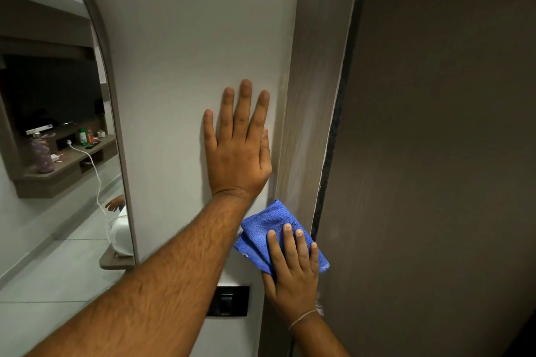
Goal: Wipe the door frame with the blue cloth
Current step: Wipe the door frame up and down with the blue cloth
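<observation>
Blue cloth: a folded microfibre blue cloth point(268, 233) is pressed flat against the door frame point(311, 124), low on the pale wood-grain strip, with its left part lapping onto the wall point(179, 38).
Right hand: the right hand point(293, 275) is laid over the cloth's lower half; its fingers point(288, 240) are slightly spread and pressed down on the fabric, not pinching it. A thin thread is worn at the wrist.
Left hand: the left hand point(237, 148) is held flat on the wall just beside the frame's left edge, fingers extended and a little fanned, nothing held; it appears to serve as a brace.
Frame: a dark seal strip point(333, 130) runs along the frame's right edge, next to the dark door point(435, 153).
Surroundings: an arched mirror point(58, 124) is hung to the left; a black switch plate point(227, 301) is set low on the wall.
Stage: wiping is judged to be under way, with the upper frame yet to be covered.
Risk: since the cloth is only pressed, not gripped, it could slide out or bunch up during a long stroke.
Risk: the seal strip could be snagged by a cloth corner if the stroke drifts right.
Risk: the bracing palm could leave smudges on the wall.
</observation>
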Demonstrator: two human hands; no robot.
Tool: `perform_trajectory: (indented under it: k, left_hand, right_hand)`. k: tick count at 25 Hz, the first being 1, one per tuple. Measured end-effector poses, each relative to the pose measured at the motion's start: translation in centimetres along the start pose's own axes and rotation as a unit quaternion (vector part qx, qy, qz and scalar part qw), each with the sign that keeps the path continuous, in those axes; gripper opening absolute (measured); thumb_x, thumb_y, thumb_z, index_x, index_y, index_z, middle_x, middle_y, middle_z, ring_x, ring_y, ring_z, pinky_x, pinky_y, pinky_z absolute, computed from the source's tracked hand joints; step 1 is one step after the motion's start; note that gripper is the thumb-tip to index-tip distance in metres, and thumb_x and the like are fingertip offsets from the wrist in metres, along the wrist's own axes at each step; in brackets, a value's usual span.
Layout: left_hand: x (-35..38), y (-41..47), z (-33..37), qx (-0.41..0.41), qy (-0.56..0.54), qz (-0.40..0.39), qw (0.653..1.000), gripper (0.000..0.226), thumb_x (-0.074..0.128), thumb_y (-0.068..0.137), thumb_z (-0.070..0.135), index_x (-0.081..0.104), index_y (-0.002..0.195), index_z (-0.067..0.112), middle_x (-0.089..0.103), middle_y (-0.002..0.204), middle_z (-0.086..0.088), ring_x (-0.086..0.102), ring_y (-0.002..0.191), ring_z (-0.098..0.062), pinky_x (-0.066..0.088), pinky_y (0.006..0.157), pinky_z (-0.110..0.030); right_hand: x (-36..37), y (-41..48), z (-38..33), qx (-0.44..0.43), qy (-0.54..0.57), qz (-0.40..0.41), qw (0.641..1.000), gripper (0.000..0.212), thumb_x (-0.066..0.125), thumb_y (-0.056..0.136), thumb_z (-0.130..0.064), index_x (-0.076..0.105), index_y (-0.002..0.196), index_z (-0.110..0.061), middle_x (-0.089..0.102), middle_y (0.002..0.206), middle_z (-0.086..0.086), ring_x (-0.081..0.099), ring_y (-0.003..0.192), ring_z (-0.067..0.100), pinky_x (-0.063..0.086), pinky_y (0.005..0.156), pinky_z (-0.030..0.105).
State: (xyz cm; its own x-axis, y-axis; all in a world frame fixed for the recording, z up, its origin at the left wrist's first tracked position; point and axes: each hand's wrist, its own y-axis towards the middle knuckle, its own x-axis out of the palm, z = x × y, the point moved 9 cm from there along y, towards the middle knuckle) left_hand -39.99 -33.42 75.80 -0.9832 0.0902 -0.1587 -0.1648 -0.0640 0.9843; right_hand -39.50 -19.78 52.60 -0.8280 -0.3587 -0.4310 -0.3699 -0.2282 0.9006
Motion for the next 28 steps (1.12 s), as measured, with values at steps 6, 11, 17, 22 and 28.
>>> perform_trajectory:
  k: [6, 11, 17, 22, 28]
  left_hand:
    - [-0.7, -0.1, 0.1, 0.007, 0.017, 0.045, 0.999, 0.059, 0.035, 0.115, 0.023, 0.024, 0.173, 0.021, 0.029, 0.18, -0.003, 0.029, 0.166, -0.029, 0.017, 0.135, -0.054]
    - [-1.0, -0.1, 0.3, 0.003, -0.013, 0.041, 0.999, 0.064, 0.038, 0.109, 0.027, 0.028, 0.171, 0.019, 0.033, 0.178, -0.007, 0.026, 0.165, -0.031, 0.01, 0.134, -0.052]
    - [-0.5, -0.1, 0.0, 0.002, -0.006, 0.023, 1.0, 0.07, 0.038, 0.11, 0.023, 0.016, 0.176, 0.022, 0.008, 0.185, 0.0, 0.008, 0.171, -0.026, 0.007, 0.137, -0.054]
    - [-0.2, -0.3, -0.1, 0.003, -0.006, 0.02, 1.0, 0.07, 0.035, 0.11, 0.024, 0.014, 0.177, 0.022, 0.005, 0.185, -0.001, 0.006, 0.171, -0.026, 0.002, 0.138, -0.053]
    - [-0.5, -0.5, 0.0, 0.0, -0.011, 0.018, 1.0, 0.069, 0.036, 0.109, 0.023, 0.018, 0.176, 0.021, 0.012, 0.185, -0.002, 0.009, 0.171, -0.027, 0.006, 0.138, -0.054]
  right_hand:
    - [-4.3, 8.2, 0.4, -0.024, 0.054, 0.023, 0.998, 0.091, 0.05, 0.094, -0.035, 0.003, 0.172, -0.033, -0.007, 0.181, -0.008, -0.006, 0.17, 0.016, -0.007, 0.138, 0.041]
    - [-12.9, 24.2, 2.1, -0.097, 0.046, 0.078, 0.991, 0.084, 0.059, 0.095, -0.027, 0.023, 0.17, -0.028, 0.015, 0.181, 0.001, 0.006, 0.17, 0.02, 0.003, 0.136, 0.042]
    - [-20.9, 42.2, 3.8, -0.149, -0.01, 0.102, 0.984, 0.065, 0.047, 0.111, -0.037, 0.027, 0.169, -0.017, 0.021, 0.179, 0.013, 0.017, 0.167, 0.035, 0.009, 0.136, 0.049]
    - [-25.6, 49.0, 3.9, -0.149, 0.03, 0.111, 0.982, 0.058, 0.041, 0.113, -0.045, 0.047, 0.157, -0.008, 0.051, 0.16, 0.016, 0.047, 0.152, 0.033, 0.033, 0.128, 0.038]
    - [-26.5, 50.1, 4.4, -0.122, 0.038, 0.091, 0.988, 0.051, 0.04, 0.114, -0.044, 0.057, 0.146, -0.009, 0.061, 0.149, 0.013, 0.055, 0.142, 0.026, 0.038, 0.12, 0.031]
